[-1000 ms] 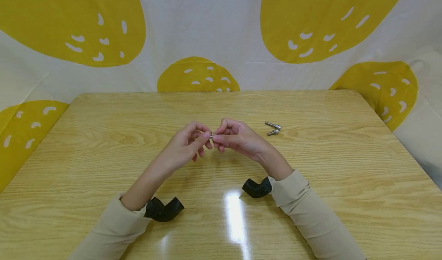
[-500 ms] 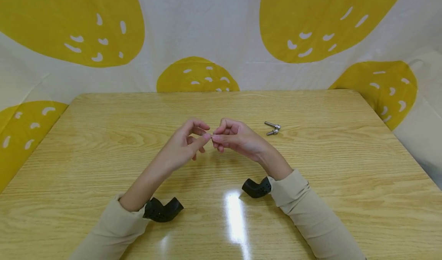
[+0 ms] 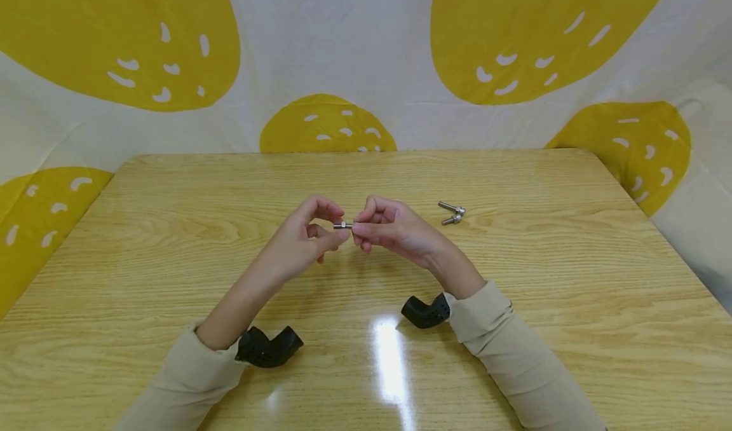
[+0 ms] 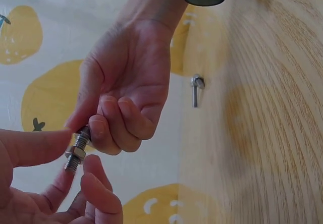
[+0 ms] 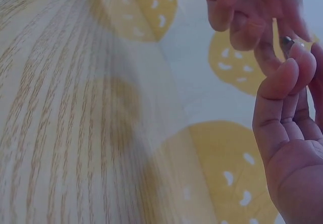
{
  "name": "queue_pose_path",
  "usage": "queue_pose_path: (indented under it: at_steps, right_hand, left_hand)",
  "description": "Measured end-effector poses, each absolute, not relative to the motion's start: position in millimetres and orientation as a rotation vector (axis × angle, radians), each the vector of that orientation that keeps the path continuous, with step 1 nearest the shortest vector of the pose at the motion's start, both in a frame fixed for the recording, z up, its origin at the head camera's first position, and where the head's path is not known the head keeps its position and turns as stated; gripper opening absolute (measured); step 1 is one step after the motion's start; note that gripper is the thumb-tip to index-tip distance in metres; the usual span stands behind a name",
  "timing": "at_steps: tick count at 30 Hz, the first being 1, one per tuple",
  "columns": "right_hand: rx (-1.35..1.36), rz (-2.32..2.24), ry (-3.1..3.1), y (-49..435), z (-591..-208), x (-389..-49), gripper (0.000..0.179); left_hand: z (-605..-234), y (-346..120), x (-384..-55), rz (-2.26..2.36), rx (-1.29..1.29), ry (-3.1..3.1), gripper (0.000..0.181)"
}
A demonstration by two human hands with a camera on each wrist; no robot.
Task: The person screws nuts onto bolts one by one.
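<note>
My right hand [image 3: 403,231] pinches a silver bolt [image 4: 81,142] between thumb and fingers, its head end mostly hidden in the grip. A hex nut [image 4: 75,152] sits partway along the bolt's thread, and a short threaded tip sticks out beyond it. Around that nut end, my left hand [image 3: 305,237] has its thumb and forefinger parted, fingertips close to the nut. In the right wrist view only the bolt's dark end [image 5: 286,41] shows past the fingertips. Both hands are held above the wooden table [image 3: 189,240].
Two more bolts, a longer one [image 3: 448,206] and a shorter one [image 3: 448,220], lie on the table right of the hands, their heads close together. Each wrist carries a black mount [image 3: 271,348]. Behind the table hangs a white cloth [image 3: 337,37] with yellow shapes.
The left thumb and forefinger, earlier closed over the bolt's end, have parted, so the nut and threaded tip now show. My right hand has barely moved.
</note>
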State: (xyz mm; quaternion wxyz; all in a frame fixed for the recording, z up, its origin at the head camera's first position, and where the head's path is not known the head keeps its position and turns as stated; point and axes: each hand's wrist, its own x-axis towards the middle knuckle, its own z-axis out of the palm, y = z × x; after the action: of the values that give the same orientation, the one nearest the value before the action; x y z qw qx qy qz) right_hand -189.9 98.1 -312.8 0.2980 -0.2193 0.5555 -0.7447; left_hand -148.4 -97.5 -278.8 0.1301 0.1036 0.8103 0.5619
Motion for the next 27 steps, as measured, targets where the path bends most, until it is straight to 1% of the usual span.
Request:
queue_pose_path:
  at_steps: [13,16,20,23,27]
  right_hand:
    - [-0.553,-1.977,1.485,101.6,-309.6,-190.3,0.019]
    - [-0.562,-1.969,1.477,103.1,-308.5,-190.5,0.018]
    - [-0.558,-1.985,1.467,104.3,-308.8,-190.2,0.022]
    - [-0.542,-1.979,1.498,101.8,-313.0,-189.7,0.022]
    - [-0.494,-1.873,1.596,96.6,-323.4,-191.3,0.015]
  left_hand:
    - [-279.0,-96.0,-147.8,1.688,0.359,2.338,0.018]
    - [-278.4,-96.1,-147.7,1.698,0.354,2.328,0.02]
    - [-280.3,-95.0,-148.4,1.735,0.361,2.296,0.025]
    - [-288.8,-91.3,-149.1,1.686,0.392,2.338,0.018]
    - [-307.6,-84.9,-150.1,1.504,0.378,2.416,0.011]
